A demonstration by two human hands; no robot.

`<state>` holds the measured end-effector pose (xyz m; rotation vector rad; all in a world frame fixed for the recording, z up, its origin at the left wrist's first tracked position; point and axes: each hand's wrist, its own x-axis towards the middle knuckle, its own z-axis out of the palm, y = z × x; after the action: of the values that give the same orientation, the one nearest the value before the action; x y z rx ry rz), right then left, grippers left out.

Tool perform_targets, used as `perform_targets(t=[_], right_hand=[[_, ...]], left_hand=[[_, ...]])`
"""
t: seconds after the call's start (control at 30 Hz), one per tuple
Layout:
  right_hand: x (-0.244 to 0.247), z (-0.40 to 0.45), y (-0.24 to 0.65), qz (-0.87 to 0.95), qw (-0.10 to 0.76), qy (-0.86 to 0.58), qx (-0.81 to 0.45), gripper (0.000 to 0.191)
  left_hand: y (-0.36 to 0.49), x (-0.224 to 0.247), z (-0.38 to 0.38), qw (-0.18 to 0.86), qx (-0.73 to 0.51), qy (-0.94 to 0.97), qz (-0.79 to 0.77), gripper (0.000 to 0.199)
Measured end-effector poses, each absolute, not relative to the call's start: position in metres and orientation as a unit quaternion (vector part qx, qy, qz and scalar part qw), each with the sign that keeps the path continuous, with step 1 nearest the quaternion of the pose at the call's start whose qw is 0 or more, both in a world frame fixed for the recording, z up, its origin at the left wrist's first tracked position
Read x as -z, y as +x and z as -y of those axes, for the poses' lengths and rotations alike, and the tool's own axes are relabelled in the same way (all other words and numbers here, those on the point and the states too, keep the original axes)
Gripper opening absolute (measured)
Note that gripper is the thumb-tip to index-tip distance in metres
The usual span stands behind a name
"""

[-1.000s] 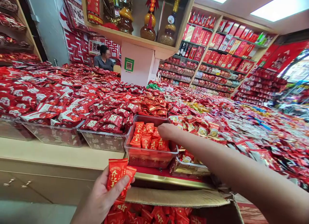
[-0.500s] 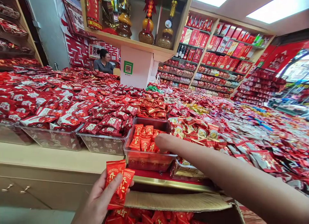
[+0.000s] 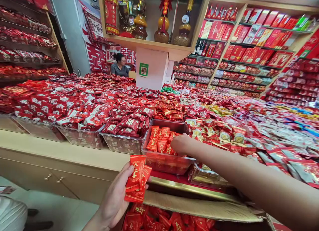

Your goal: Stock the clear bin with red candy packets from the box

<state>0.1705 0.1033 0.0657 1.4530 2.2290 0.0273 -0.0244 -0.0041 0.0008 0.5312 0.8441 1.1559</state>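
Observation:
In the head view, my left hand [image 3: 118, 191] is closed around a few red candy packets [image 3: 136, 173] with gold lettering, its thumb pressed across their edge. They are held up in front of the counter, left of an open cardboard box [image 3: 204, 207]. My right hand [image 3: 183, 144] reaches into a clear plastic tub [image 3: 166, 161], low against the right side of its contents. Matching red packets [image 3: 154, 143] stand in rows inside that tub. The fingers of my right hand are hidden from view. More red packets [image 3: 171, 221] lie in the cardboard box below.
Clear bins of dark red packets [image 3: 124, 124] stand left of the tub, and a bin of gold-and-red packets [image 3: 209, 134] stands right. A cupboard front [image 3: 57, 171] lies below the counter. Overhead hangs a display cabinet [image 3: 149, 45]. A person [image 3: 119, 65] sits at the back.
The view has swung left, so the scene appears shifted right. My left hand still holds the packets, turned slightly. My right hand remains at the tub, bent further down into it.

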Motion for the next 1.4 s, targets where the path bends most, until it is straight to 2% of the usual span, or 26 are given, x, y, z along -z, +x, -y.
perform_targets(t=[0.1,0.23,0.33,0.43,0.5,0.57,0.67,0.87,1.0,1.1,1.23,1.3,1.4], right_hand=[[-0.079,-0.100,0.173,-0.813,0.201,0.546,-0.003,0.014],[-0.093,-0.087,0.164,-0.854,0.080,0.513,0.028,0.021],[-0.095,-0.071,0.149,-0.868,-0.052,0.445,0.216,0.031],[-0.096,-0.063,0.139,-0.794,-0.184,0.415,0.405,0.027],[-0.098,-0.063,0.140,-0.752,-0.242,0.403,0.462,0.030],[-0.099,-0.063,0.144,-0.714,-0.297,0.363,0.519,0.031],[-0.094,-0.061,0.153,-0.653,-0.368,0.323,0.578,0.031],[-0.069,-0.048,0.157,-0.452,-0.477,0.249,0.712,0.022],[-0.063,-0.042,0.158,-0.382,-0.472,0.255,0.753,0.041],[-0.063,-0.041,0.162,-0.418,-0.463,0.320,0.713,0.057],[-0.060,-0.041,0.165,-0.514,-0.466,0.330,0.640,0.054],[-0.059,-0.039,0.164,-0.564,-0.459,0.326,0.605,0.052],[-0.060,-0.039,0.159,-0.589,-0.455,0.348,0.569,0.043]], left_hand=[[-0.024,-0.004,0.005,0.704,-0.534,0.241,-0.403,0.024],[-0.016,-0.009,0.004,0.666,-0.544,0.264,-0.437,0.027],[-0.006,-0.015,-0.002,0.605,-0.564,0.366,-0.426,0.024],[0.000,-0.025,-0.011,0.514,-0.589,0.469,-0.410,0.024],[0.000,-0.031,-0.016,0.499,-0.599,0.484,-0.398,0.034],[-0.002,-0.035,-0.019,0.527,-0.578,0.479,-0.398,0.041],[-0.007,-0.035,-0.021,0.543,-0.514,0.515,-0.419,0.042],[-0.010,-0.036,-0.024,0.336,-0.505,0.665,-0.435,0.036],[-0.008,-0.036,-0.027,0.190,-0.507,0.732,-0.413,0.037],[-0.007,-0.033,-0.026,0.242,-0.500,0.718,-0.420,0.040],[-0.008,-0.024,-0.024,0.463,-0.455,0.620,-0.441,0.061],[-0.008,-0.021,-0.026,0.500,-0.454,0.596,-0.434,0.048],[-0.007,-0.022,-0.031,0.487,-0.475,0.580,-0.448,0.024]])
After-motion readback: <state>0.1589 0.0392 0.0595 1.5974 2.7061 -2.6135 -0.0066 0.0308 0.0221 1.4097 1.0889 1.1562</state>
